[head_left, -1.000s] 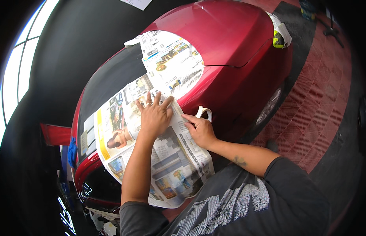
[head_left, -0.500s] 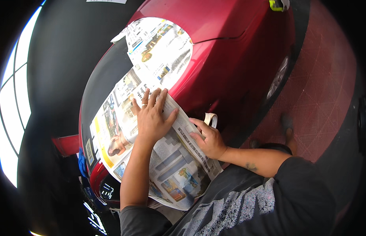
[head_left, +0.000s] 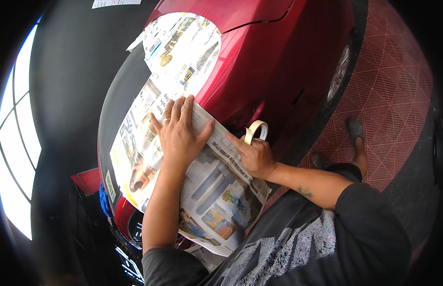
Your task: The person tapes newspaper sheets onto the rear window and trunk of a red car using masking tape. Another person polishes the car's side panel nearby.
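Observation:
A newspaper sheet (head_left: 216,200) lies over the rounded corner of a red car (head_left: 274,71), covering part of its body. My left hand (head_left: 178,136) rests flat on it, fingers spread and holding nothing. At the sheet's right edge, my right hand (head_left: 257,159) keeps a roll of cream masking tape (head_left: 250,132) in its curled fingers. Its index finger stretches onto the paper's margin. The palm side of this hand is hidden. Farther up, another piece of newspaper (head_left: 190,57) with a rounded outline covers more of the car and meets the first sheet.
A car wheel (head_left: 339,74) shows on the right, beside red patterned floor tiles (head_left: 378,76). My foot in a grey clog (head_left: 355,128) stands there. A blue cloth (head_left: 105,202) hangs at the lower left. Bright panels (head_left: 21,100) curve along the left rim.
The view has shifted a little. My right hand has turned slightly, its index finger is straighter, and more of the tape roll shows. My left hand stays flat on the newspaper.

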A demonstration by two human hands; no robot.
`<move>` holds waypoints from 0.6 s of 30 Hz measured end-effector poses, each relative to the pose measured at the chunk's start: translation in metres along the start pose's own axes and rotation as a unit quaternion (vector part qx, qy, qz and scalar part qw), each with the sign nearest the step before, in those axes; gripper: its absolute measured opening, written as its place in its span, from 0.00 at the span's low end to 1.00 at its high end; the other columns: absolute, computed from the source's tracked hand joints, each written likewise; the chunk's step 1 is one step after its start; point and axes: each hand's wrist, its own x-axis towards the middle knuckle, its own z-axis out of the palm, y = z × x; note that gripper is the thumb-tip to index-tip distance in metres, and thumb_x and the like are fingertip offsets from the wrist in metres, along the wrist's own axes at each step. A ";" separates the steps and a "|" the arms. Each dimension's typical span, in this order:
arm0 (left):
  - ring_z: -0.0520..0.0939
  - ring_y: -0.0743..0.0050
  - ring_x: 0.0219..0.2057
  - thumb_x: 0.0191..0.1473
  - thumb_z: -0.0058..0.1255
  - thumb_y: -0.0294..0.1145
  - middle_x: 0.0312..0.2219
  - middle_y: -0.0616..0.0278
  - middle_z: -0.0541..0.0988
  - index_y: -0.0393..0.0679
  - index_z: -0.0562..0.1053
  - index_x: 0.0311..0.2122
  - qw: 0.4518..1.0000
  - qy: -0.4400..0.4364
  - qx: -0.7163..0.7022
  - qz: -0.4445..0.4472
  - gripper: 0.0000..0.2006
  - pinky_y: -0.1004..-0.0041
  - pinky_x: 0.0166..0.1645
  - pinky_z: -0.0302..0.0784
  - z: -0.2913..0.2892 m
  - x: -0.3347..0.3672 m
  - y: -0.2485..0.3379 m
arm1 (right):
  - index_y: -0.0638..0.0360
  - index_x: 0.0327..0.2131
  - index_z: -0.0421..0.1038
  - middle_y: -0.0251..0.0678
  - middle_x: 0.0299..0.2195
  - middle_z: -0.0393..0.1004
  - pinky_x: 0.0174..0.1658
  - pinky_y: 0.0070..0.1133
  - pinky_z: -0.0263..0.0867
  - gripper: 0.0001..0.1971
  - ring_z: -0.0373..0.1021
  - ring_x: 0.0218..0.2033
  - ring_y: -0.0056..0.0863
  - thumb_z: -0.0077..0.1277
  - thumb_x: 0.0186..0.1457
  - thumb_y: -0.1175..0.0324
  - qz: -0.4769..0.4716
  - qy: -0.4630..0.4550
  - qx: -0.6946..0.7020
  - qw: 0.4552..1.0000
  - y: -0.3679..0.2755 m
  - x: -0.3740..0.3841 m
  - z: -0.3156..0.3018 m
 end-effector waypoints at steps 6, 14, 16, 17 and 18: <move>0.70 0.45 0.75 0.58 0.65 0.63 0.69 0.56 0.77 0.50 0.71 0.73 1.000 0.001 -0.009 -0.006 0.43 0.23 0.78 0.40 -0.006 0.000 0.002 | 0.52 0.71 0.75 0.39 0.23 0.78 0.31 0.39 0.76 0.37 0.78 0.23 0.42 0.56 0.55 0.75 -0.046 0.021 -0.077 0.996 0.006 0.002 0.002; 0.73 0.45 0.73 0.57 0.66 0.63 0.68 0.58 0.77 0.51 0.72 0.72 1.000 0.011 0.010 -0.005 0.43 0.21 0.77 0.41 -0.009 -0.001 0.004 | 0.48 0.71 0.75 0.38 0.21 0.77 0.30 0.37 0.75 0.37 0.78 0.22 0.40 0.56 0.54 0.75 -0.045 0.002 -0.109 0.993 0.005 0.005 -0.002; 0.74 0.45 0.71 0.56 0.66 0.62 0.66 0.57 0.77 0.50 0.73 0.71 1.000 0.008 0.005 -0.008 0.42 0.20 0.77 0.42 -0.014 0.001 0.008 | 0.48 0.71 0.75 0.38 0.21 0.77 0.30 0.38 0.74 0.37 0.77 0.22 0.40 0.56 0.54 0.75 -0.037 0.004 -0.113 0.993 0.004 0.006 -0.001; 0.75 0.46 0.70 0.56 0.66 0.62 0.66 0.57 0.77 0.50 0.73 0.70 1.000 0.006 0.003 -0.009 0.42 0.20 0.76 0.42 -0.016 0.002 0.009 | 0.48 0.71 0.75 0.38 0.21 0.77 0.30 0.38 0.74 0.37 0.77 0.22 0.39 0.56 0.54 0.75 -0.034 0.004 -0.114 0.993 0.004 0.006 -0.001; 0.76 0.46 0.70 0.56 0.66 0.62 0.65 0.56 0.78 0.50 0.73 0.70 1.000 0.009 0.000 -0.009 0.41 0.20 0.76 0.42 -0.017 0.002 0.009 | 0.47 0.70 0.76 0.38 0.21 0.77 0.30 0.37 0.74 0.37 0.77 0.21 0.39 0.56 0.54 0.75 -0.034 0.011 -0.109 0.993 0.004 0.007 0.000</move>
